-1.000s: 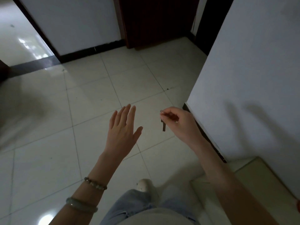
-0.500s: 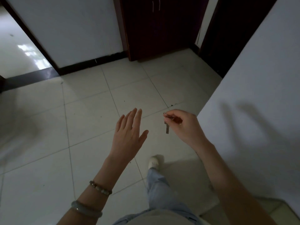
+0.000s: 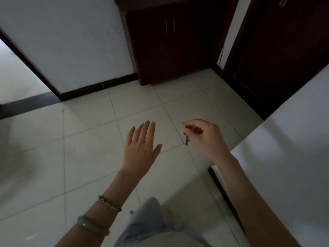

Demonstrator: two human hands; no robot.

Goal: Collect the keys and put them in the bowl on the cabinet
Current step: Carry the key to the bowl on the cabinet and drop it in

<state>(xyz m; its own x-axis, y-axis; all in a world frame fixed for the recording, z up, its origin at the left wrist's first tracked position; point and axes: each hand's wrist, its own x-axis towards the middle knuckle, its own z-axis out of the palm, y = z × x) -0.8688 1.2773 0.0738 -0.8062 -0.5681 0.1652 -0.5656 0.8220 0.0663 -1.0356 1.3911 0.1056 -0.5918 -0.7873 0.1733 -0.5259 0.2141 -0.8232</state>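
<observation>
My right hand (image 3: pixel 206 138) pinches a small key ring between thumb and fingers, and a dark key (image 3: pixel 186 139) dangles from it over the tiled floor. To the left of the key, my left hand (image 3: pixel 141 148) is held out flat with fingers spread and holds nothing. A dark wooden cabinet (image 3: pixel 170 43) with two small metal handles stands against the far wall. Its top is cut off by the upper edge of the view, so no bowl is visible.
A white wall corner (image 3: pixel 284 148) juts in on the right, close to my right arm. A dark door (image 3: pixel 284 50) stands at the far right, and an open doorway (image 3: pixel 16 75) lies at the far left. Pale floor tiles (image 3: pixel 71 139) stretch ahead toward the cabinet.
The view has lifted and moved forward: the cabinet and its handles now show in full. Both hands hold the same pose, the key still hanging from my right hand.
</observation>
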